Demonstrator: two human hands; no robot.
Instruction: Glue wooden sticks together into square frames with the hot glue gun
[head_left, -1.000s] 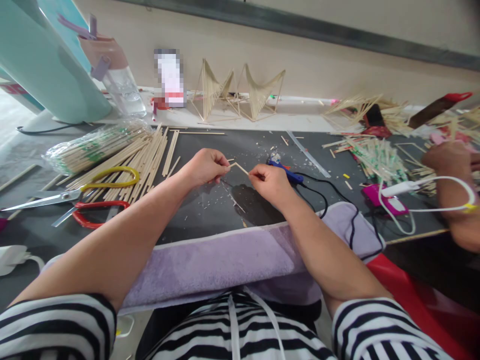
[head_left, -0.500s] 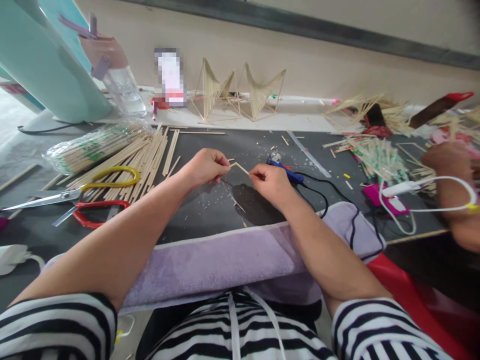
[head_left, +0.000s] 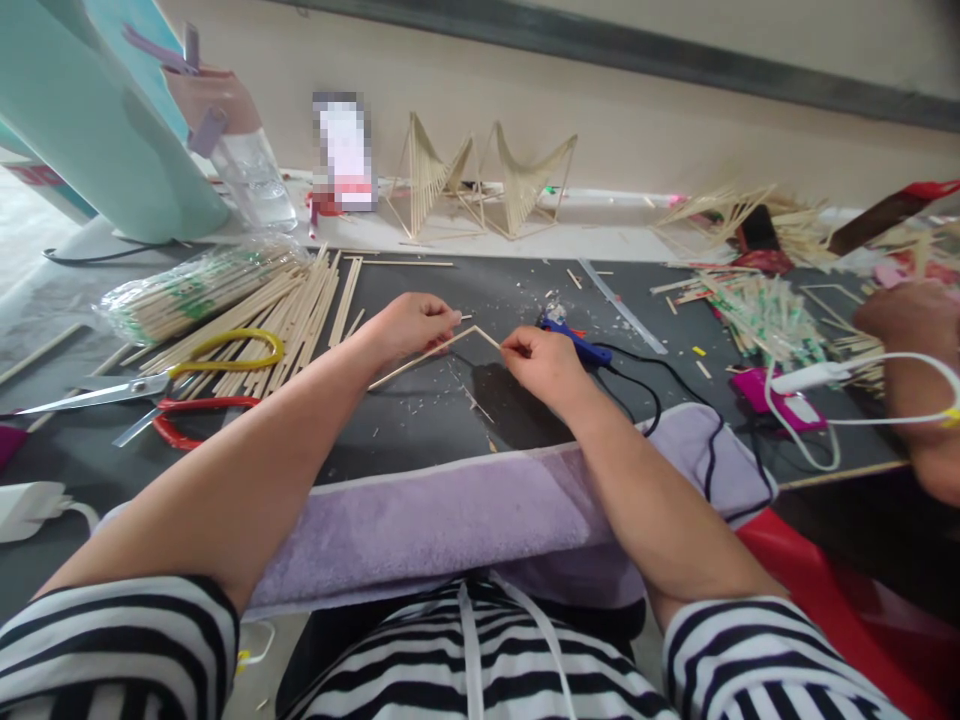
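Observation:
Two thin wooden sticks meet at an angle, forming a bent wooden stick frame (head_left: 474,331) above the dark table. My right hand (head_left: 546,365) pinches its short right arm between thumb and fingers. The longer arm slopes down to the left, passing close by the fingers of my left hand (head_left: 417,325). Those left fingers are drawn together near the bend; whether they grip anything is hidden. A small pale stick end shows just beyond the left fingertips. Behind my right hand lies a blue glue gun (head_left: 574,342) with a black cord.
Loose wooden sticks (head_left: 300,315), a plastic-wrapped bundle (head_left: 202,290) and scissors (head_left: 176,385) lie on the left. Curved stick models (head_left: 525,185) stand at the back by a phone (head_left: 343,150) and water bottle (head_left: 251,170). At right are glue scraps, a magenta box (head_left: 780,397) and another person's arm (head_left: 915,370).
My left fingers have shifted up and away from the stick bend, and the long arm now shows slanting down to the left. My right hand keeps its pinch.

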